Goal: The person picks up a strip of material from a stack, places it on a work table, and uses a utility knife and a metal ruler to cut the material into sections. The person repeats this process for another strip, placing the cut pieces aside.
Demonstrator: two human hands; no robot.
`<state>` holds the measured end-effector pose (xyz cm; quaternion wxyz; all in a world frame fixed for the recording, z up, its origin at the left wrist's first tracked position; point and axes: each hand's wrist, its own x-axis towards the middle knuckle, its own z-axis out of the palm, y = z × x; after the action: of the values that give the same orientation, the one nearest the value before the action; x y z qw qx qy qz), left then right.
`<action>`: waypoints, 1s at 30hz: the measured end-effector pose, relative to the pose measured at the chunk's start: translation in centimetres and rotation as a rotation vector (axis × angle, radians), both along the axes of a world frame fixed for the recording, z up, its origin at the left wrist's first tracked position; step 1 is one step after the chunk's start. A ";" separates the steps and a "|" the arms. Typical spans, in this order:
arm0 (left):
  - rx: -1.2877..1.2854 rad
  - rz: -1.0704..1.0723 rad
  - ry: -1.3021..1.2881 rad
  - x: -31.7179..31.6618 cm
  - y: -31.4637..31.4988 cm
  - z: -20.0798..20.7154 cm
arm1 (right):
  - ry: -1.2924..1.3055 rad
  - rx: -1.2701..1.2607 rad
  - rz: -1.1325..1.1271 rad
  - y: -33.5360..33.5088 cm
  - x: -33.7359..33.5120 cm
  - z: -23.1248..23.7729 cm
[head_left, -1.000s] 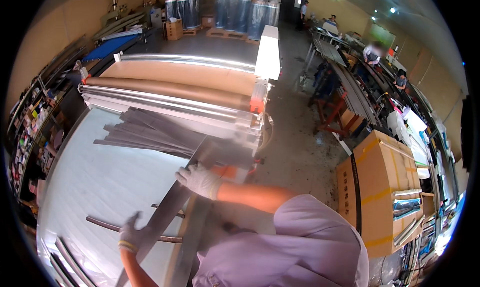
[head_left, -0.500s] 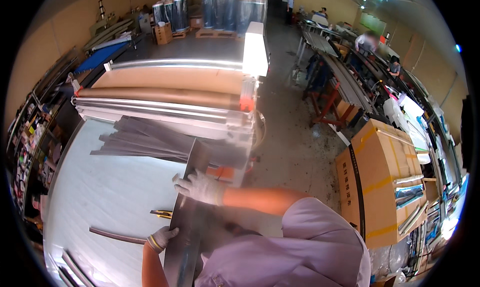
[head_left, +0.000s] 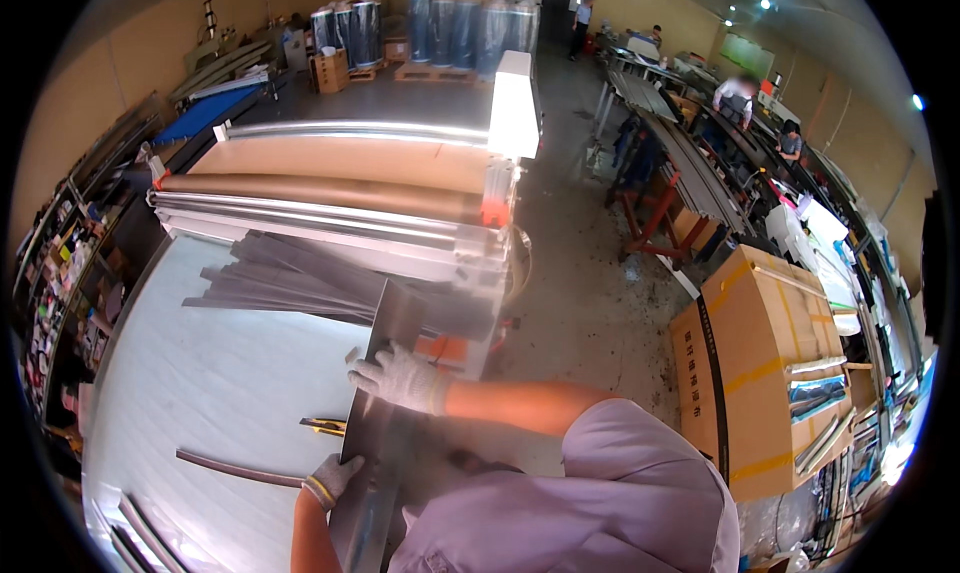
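Observation:
A long grey L-shaped metal strip runs along the right edge of the pale table, close to my body. My right hand, in a light knitted glove, grips its upper part with fingers spread over the edge. Lower down, my gloved left hand holds the same strip by its left edge. A yellow and black utility knife lies just left of the strip, between the two hands. Beside my left hand a thin dark strip lies on the table. Several flat grey strips are fanned out at the table's far side.
A roller machine with a brown roll spans the table's far end. To the right stands a big cardboard box. Shelves of small goods line the left. Other people work at long benches at the far right.
Both hands keep their hold on the metal strip with hardly any movement. The view has shifted slightly. At the far right bench, a person in a light top stands more upright.

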<state>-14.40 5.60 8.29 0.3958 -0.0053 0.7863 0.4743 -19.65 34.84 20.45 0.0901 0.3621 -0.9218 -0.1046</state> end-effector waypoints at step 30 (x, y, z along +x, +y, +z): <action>-0.103 0.151 0.297 5.8 1.7 8.5 | 0.151 -1.333 -0.354 4.3 -1.7 3.0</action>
<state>-8.62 7.31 16.77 0.2377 -0.0145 0.8567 0.4575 -21.30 39.16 23.42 0.3387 0.0655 -0.8260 0.4458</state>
